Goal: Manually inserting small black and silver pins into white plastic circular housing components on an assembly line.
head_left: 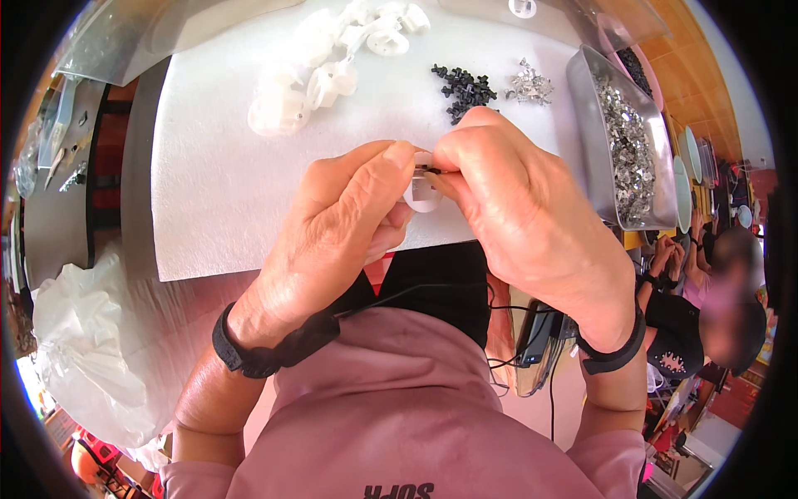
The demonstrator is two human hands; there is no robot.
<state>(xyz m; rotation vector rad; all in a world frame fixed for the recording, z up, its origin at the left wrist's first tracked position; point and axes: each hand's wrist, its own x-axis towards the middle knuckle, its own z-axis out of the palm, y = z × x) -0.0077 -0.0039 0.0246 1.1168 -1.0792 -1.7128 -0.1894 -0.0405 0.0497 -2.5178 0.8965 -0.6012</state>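
Note:
In front of my body, above the near edge of the white foam sheet (pixel 208 200), my two hands meet. My left hand (pixel 353 195) is closed round a small white round plastic part (pixel 424 200), thumb on top. Fingertips of my right hand (pixel 519 191) pinch a tiny black piece (pixel 431 170) against the upper side of that part. How far the black piece sits in it is hidden by my fingers. Beyond my hands lie a pile of small black plastic pieces (pixel 460 87) and a smaller heap of shiny metal clips (pixel 529 85).
Several white round plastic parts (pixel 287 104) are heaped at the far left of the sheet. A metal tray (pixel 588 125) full of metal pieces stands at the right. A white plastic bag (pixel 87 349) lies at the left. Other people (pixel 698 308) sit at the far right.

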